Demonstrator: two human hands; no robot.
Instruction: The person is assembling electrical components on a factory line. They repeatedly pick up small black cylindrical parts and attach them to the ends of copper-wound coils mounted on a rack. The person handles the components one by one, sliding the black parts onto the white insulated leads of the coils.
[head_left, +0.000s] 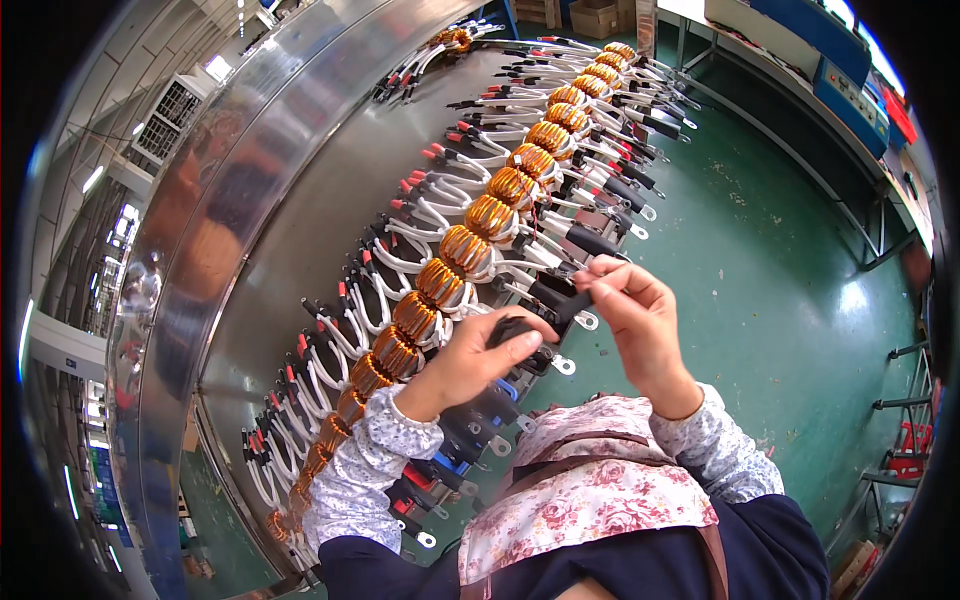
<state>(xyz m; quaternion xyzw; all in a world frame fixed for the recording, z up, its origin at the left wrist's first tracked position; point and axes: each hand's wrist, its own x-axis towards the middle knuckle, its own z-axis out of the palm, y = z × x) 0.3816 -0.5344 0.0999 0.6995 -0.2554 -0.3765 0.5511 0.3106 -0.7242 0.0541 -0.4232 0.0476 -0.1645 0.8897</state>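
Observation:
My left hand [478,352] is closed around a rounded black piece [512,331], its kind partly hidden by the fingers. The thumb and fingers of my right hand [640,318] pinch the end of a short black strip or tube [572,306] lying between both hands. Whether it joins the piece in my left hand, I cannot tell. Just beyond my hands runs a long row of copper-wound ring coils [466,249]. White-sleeved leads spread from both sides of the coils. Some near leads end in black sleeves [592,240] and metal ring lugs [564,365].
The coils stand on a metal tabletop [300,215] with a raised shiny wall [215,240] along its far left. Another coil bundle [455,42] lies at the back. Green floor [760,290] stretches right, toward a workbench [790,85] with a blue machine [850,100].

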